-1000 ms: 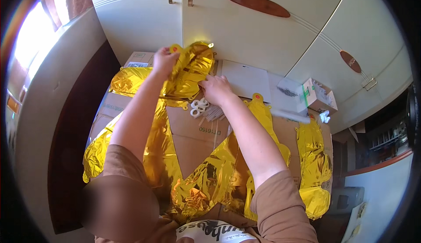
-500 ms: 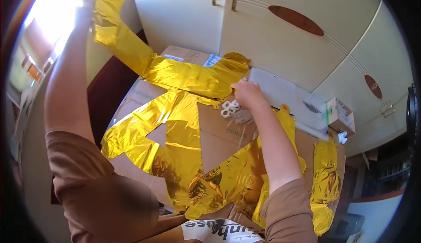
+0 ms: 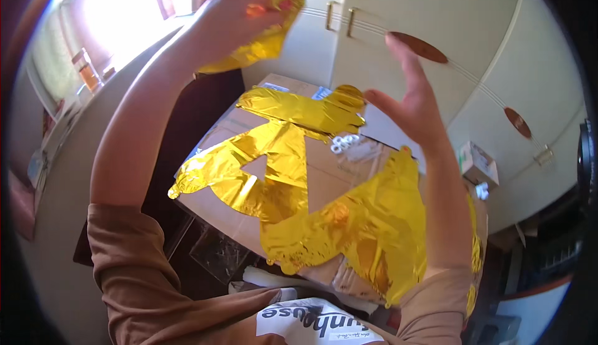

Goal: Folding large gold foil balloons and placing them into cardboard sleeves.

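Observation:
Gold foil balloons lie flat over a cardboard surface [image 3: 324, 164]: a long foil balloon [image 3: 299, 111] at the back, an A-shaped foil balloon [image 3: 230, 183] at left and a larger one [image 3: 355, 226] in front. My left hand [image 3: 240, 18] is raised at upper left, fingers spread. Behind it a gold foil piece [image 3: 265, 46] is up in the air; whether the hand touches it is hard to see. My right hand [image 3: 411, 102] is held up over the right side, thumb and fingers apart, nothing in it. Beneath it are several white rings [image 3: 342, 143] and a clear plastic bundle [image 3: 367, 153].
Cream cabinet doors [image 3: 430, 2] with brass handles stand behind the cardboard. At right are a small open box [image 3: 478, 163] and a crumpled white scrap [image 3: 482, 190]. A bright window [image 3: 124, 2] is at upper left, with a bottle [image 3: 86, 71] below it.
My left hand has swung to the right with the raised foil, which now sits farther right. My right hand has left the long balloon near the rings and risen, opening.

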Tool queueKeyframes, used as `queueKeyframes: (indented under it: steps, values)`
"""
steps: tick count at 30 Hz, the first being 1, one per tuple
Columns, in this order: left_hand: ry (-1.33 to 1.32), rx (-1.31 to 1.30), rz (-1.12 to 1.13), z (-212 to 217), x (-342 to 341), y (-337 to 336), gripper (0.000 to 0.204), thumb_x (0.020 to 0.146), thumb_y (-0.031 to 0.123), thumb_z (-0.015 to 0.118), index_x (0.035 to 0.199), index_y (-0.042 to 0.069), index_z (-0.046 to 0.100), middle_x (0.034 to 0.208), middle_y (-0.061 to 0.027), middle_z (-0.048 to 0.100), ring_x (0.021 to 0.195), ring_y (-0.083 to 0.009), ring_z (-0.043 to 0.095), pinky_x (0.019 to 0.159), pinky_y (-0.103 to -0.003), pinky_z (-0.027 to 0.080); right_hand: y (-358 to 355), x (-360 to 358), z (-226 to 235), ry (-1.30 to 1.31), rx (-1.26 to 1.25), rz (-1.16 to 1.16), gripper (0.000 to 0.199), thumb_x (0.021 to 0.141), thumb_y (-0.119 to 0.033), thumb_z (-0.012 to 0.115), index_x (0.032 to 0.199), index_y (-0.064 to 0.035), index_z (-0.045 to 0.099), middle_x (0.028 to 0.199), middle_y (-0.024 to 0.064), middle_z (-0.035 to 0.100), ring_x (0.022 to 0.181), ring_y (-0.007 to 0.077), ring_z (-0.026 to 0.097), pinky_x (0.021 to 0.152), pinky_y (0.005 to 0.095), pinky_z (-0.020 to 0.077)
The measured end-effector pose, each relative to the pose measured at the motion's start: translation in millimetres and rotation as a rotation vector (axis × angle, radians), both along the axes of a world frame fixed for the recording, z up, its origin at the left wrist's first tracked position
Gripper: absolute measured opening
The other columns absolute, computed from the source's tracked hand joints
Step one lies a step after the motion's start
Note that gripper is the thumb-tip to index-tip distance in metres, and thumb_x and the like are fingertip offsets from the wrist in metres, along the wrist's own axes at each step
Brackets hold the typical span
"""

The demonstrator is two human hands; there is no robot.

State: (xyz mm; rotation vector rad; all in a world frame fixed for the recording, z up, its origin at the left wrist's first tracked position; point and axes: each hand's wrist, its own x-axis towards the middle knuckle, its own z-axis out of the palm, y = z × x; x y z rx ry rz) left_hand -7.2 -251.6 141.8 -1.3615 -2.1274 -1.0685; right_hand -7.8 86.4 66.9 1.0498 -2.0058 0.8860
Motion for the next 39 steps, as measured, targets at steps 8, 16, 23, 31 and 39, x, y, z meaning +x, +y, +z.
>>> queueKeyframes:
  steps: [8,16,23,31,39]
  values:
    - [0.145,0.202,0.181,-42.8,100.4,164.4,0.045,0.088,0.011,0.072,0.132,0.016,0.060,0.103,-0.0156,0.074,0.097,-0.0320,0.073,0.083,-0.040,0.057,30.4,85.9,63.4,-0.179,0.338,-0.017,0.030,0.084,-0.022,0.075,0.102,0.0022,0.074,0.084,0.0119,0.076,0.073,0.0218,0.069,0.076,0.0382,0.0538]
    - [-1.376,0.358,-0.375,-160.5,156.2,154.2,0.084,0.100,0.072,0.034,0.111,-0.003,0.068,0.093,-0.0145,0.072,0.087,-0.0240,0.069,0.082,-0.039,0.052,110.8,161.0,52.4,-0.258,0.226,-0.260,0.010,0.088,-0.004,0.071,0.097,-0.0004,0.072,0.084,0.0083,0.073,0.076,0.0136,0.065,0.079,0.0334,0.0524]
    - [-1.950,0.794,-0.688,-211.3,74.7,238.7,0.073,0.097,0.065,0.047,0.130,0.002,0.059,0.122,-0.0157,0.068,0.113,-0.0303,0.065,0.100,-0.048,0.051,106.6,286.8,6.4,0.269,0.660,-0.215,0.012,0.079,-0.011,0.069,0.089,-0.0064,0.068,0.089,0.0066,0.065,0.094,0.0240,0.066,0.096,0.0461,0.0501]
    - [-1.559,0.534,-0.505,-250.0,-6.4,287.1,0.034,0.096,-0.002,0.059,0.128,0.004,0.054,0.102,-0.0130,0.069,0.089,-0.0196,0.071,0.072,-0.032,0.060,137.2,325.1,-100.5,0.068,0.753,-0.263,0.018,0.083,-0.015,0.066,0.097,-0.0041,0.069,0.097,0.0078,0.067,0.101,0.0239,0.064,0.097,0.0425,0.0494]
    - [-0.819,0.185,0.279,-318.3,-44.0,282.1,0.093,0.089,0.010,0.074,0.162,0.007,0.016,0.138,-0.0222,0.059,0.116,-0.0261,0.063,0.095,-0.035,0.054,145.2,293.2,-196.1,-0.075,0.711,-0.376,0.025,0.085,-0.015,0.061,0.105,-0.0043,0.071,0.107,0.0097,0.069,0.101,0.0241,0.066,0.096,0.0439,0.0484]
